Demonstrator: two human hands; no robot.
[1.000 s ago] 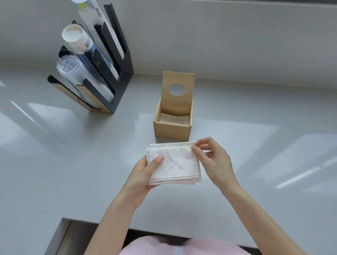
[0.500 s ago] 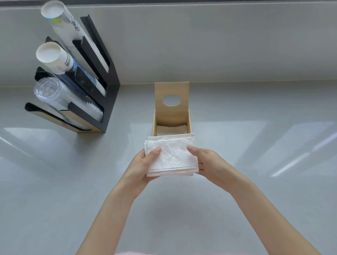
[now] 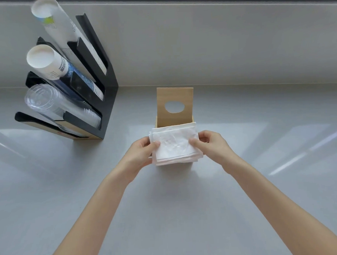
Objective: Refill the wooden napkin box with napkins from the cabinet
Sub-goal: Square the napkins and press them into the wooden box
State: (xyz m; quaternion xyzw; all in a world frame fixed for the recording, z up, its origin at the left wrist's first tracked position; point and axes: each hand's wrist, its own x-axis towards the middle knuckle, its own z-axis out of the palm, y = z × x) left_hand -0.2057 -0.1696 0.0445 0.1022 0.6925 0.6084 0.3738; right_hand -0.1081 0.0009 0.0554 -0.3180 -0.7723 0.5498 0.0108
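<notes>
A stack of white napkins (image 3: pixel 175 143) hangs flat over the open top of the wooden napkin box (image 3: pixel 163 100), hiding the box's inside and most of its walls. The box's lid, with an oval hole, stands upright behind the stack. My left hand (image 3: pixel 140 154) grips the stack's left edge, thumb on top. My right hand (image 3: pixel 211 144) grips its right edge the same way. Whether the stack touches the box's rim I cannot tell.
A black cup dispenser (image 3: pixel 106 103) stands at the back left on the grey counter (image 3: pixel 264 180), holding two sleeves of paper cups (image 3: pixel 49 65) and one of clear plastic cups (image 3: pixel 45 102). A grey wall runs behind the box.
Both hands have carried the napkin stack away from me, from in front of the box to right over its open top. The camera has moved closer.
</notes>
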